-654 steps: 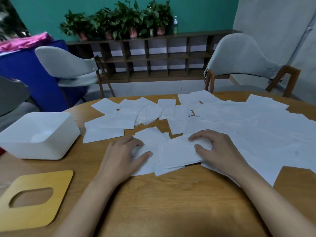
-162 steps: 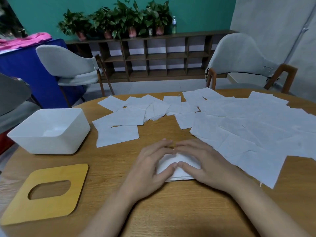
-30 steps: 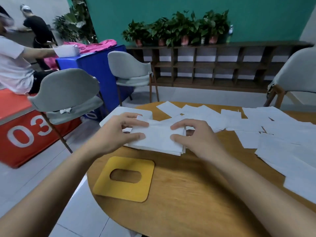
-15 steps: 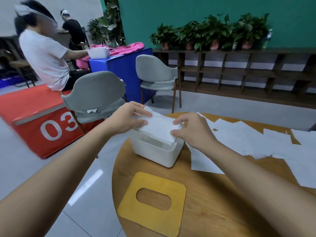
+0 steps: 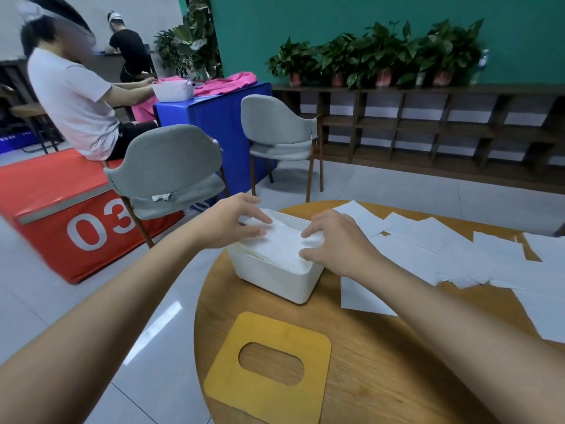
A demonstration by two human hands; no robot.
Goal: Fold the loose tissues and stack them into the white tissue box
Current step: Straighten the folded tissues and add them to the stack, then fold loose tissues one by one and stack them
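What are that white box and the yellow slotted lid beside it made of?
The white box looks like matte moulded plastic: smooth walls, rounded corners, no seams. The yellow lid seems to be thin wood or bamboo, with faint grain showing, though a painted board is possible. The table shows clear wood grain.

Round wooden table (image 5: 351, 362): visible grain, satin sheen. White tissue box (image 5: 275, 280): smooth matt plastic. Stack of folded white tissues (image 5: 281, 243) inside it: soft, matt paper, faintly textured. Loose white tissue sheets (image 5: 458, 255): same thin matt paper. Yellow slotted lid (image 5: 266, 390): smooth, matt, looked like wood. Grey floor tiles (image 5: 76, 301): glossy, reflective.
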